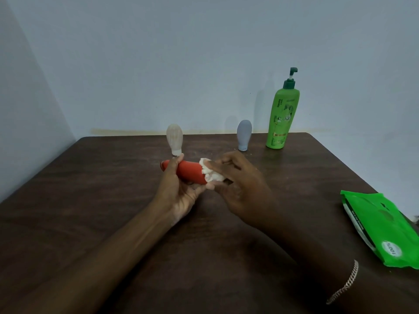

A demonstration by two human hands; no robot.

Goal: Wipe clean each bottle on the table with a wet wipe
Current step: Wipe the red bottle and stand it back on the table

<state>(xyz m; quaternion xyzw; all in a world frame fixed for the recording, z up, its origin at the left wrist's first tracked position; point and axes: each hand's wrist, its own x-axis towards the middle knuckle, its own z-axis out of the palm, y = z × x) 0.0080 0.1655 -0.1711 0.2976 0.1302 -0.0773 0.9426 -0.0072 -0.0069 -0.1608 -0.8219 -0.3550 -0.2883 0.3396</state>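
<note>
My left hand (181, 191) grips a small red squeeze bottle (189, 173), held sideways above the table's middle with its cap pointing left. My right hand (238, 184) pinches a crumpled white wet wipe (212, 174) against the bottle's right end. Further back, a clear squeeze bottle (174, 138) and a grey squeeze bottle (244, 134) stand upside down on their caps. A tall green pump bottle (281, 116) stands at the back right.
The dark wooden table (113, 200) is backed by a pale wall. A green pack of wet wipes (383, 227) lies near the table's right edge. A chain bracelet (347, 283) hangs on my right wrist.
</note>
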